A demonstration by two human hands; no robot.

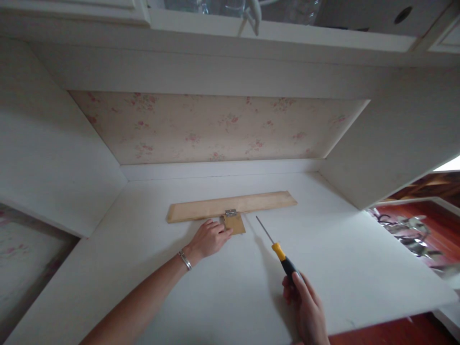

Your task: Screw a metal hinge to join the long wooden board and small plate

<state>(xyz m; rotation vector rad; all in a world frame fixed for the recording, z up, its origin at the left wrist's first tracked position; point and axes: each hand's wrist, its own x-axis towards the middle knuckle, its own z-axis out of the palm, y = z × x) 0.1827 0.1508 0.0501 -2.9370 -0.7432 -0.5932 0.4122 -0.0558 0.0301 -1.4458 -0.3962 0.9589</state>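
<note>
A long, flat wooden board (201, 209) lies on the white surface. A small metal hinge (230, 212) sits at its front edge and meets a small square wooden piece (235, 224). My left hand (212, 237), with a silver bracelet (184, 260) on the wrist, grips the left side of that square piece; part of the fingers' hold is hidden. In my right hand (305, 299) is a screwdriver (286, 263) with a black and yellow handle. Its bare metal tip points up and left, to the right of the square piece and apart from it.
White side panels (388, 129) and a back wall with floral wallpaper (215, 127) enclose the white countertop (345, 249). Overhead, a cabinet shelf (287, 28) holds clear glassware. Shiny metal items (413, 235) lie beyond the right edge, near a reddish floor (391, 333).
</note>
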